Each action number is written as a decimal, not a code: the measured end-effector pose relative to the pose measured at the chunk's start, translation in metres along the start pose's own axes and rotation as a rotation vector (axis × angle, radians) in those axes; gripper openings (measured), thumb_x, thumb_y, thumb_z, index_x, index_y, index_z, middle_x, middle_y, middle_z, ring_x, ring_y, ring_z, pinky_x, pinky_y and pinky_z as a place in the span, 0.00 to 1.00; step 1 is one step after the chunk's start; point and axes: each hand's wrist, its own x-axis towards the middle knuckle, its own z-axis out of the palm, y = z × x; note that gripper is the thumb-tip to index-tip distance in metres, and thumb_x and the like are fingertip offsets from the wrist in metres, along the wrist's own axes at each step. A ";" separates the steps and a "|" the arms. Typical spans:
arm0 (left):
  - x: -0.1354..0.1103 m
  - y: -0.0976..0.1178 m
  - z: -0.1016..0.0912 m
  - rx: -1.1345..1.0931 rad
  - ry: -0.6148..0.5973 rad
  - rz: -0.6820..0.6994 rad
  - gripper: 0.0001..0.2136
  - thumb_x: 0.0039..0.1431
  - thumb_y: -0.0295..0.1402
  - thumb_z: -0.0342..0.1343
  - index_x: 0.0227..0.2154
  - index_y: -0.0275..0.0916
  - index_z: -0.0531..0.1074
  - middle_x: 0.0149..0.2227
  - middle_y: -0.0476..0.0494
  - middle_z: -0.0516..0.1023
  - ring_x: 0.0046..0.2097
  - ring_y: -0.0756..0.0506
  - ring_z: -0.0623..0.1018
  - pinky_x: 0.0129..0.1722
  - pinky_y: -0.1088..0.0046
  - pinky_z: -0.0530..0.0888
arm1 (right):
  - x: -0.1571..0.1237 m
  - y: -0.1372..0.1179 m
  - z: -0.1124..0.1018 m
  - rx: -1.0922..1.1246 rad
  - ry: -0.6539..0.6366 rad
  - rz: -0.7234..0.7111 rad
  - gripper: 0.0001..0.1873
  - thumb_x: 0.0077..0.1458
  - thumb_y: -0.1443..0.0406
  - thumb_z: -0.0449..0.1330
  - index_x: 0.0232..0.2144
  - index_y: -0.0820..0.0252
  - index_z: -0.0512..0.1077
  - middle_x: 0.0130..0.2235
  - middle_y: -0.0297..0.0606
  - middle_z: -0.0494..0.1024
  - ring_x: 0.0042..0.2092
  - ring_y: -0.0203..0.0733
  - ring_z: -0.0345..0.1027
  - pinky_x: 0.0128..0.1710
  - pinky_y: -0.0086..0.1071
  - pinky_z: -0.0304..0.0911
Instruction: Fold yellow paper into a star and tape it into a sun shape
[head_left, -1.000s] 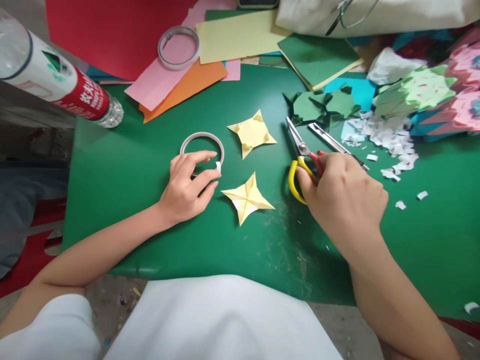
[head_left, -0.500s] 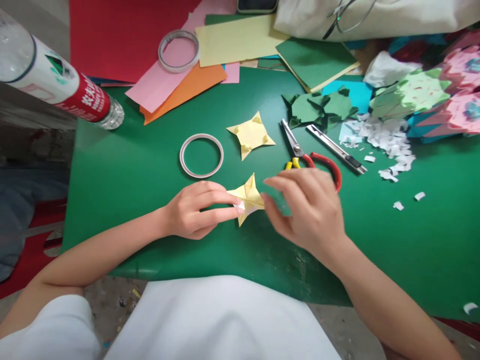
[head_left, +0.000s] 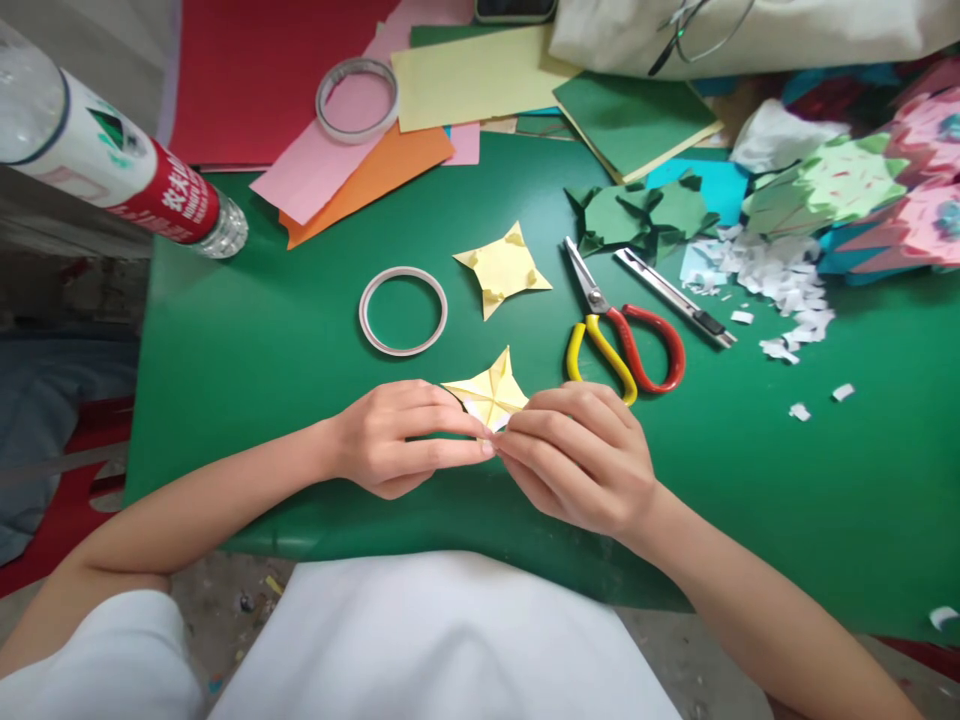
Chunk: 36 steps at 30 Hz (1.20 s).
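A yellow folded paper star [head_left: 493,388] lies between my hands, its near point hidden by fingertips. My left hand [head_left: 412,438] grips its near-left side, with white showing beside the fingers. The fingertips of my right hand [head_left: 581,455] pinch the near point and meet those of my left. Just beyond lies a second yellow paper star [head_left: 504,268] with small curled tabs. To its left is a roll of white tape [head_left: 403,346]. Scissors [head_left: 592,298] with red and yellow handles rest beyond my right hand, beside a utility knife [head_left: 675,300].
A water bottle [head_left: 127,150] leans in at the left. Coloured paper sheets [head_left: 480,80] and another tape roll [head_left: 326,118] lie at the back. Dark green folded papers [head_left: 637,215], white paper scraps [head_left: 787,280] and pink and green paper flowers [head_left: 847,185] occupy the right.
My right hand has come left and nearer, from beside the star's right point to its near point. My left hand has shifted slightly toward me. The scissors' handles are now uncovered.
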 end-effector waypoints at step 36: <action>0.004 -0.005 0.000 0.279 0.046 -0.343 0.03 0.60 0.23 0.58 0.36 0.37 0.72 0.31 0.47 0.80 0.35 0.49 0.75 0.38 0.72 0.75 | -0.010 0.011 0.004 0.171 -0.212 0.554 0.24 0.58 0.64 0.59 0.53 0.58 0.56 0.33 0.32 0.75 0.28 0.34 0.69 0.24 0.27 0.62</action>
